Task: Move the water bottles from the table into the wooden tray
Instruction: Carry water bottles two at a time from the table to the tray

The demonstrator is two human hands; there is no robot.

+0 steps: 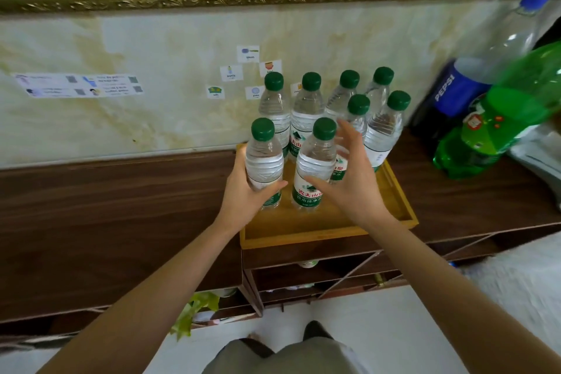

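A wooden tray sits on the dark wooden table against the wall. Several clear water bottles with green caps stand upright in it, most of them in the back half. My left hand grips the front-left bottle low on its body, at the tray's left edge. My right hand is spread open right beside the front-middle bottle, its thumb across the label and its fingers apart behind the bottle, not clearly closed on it.
To the right of the tray stand a large Pepsi bottle and a large green soda bottle. Small picture labels are stuck on the marble wall. Shelves lie below the table, and a white fluffy surface at the lower right.
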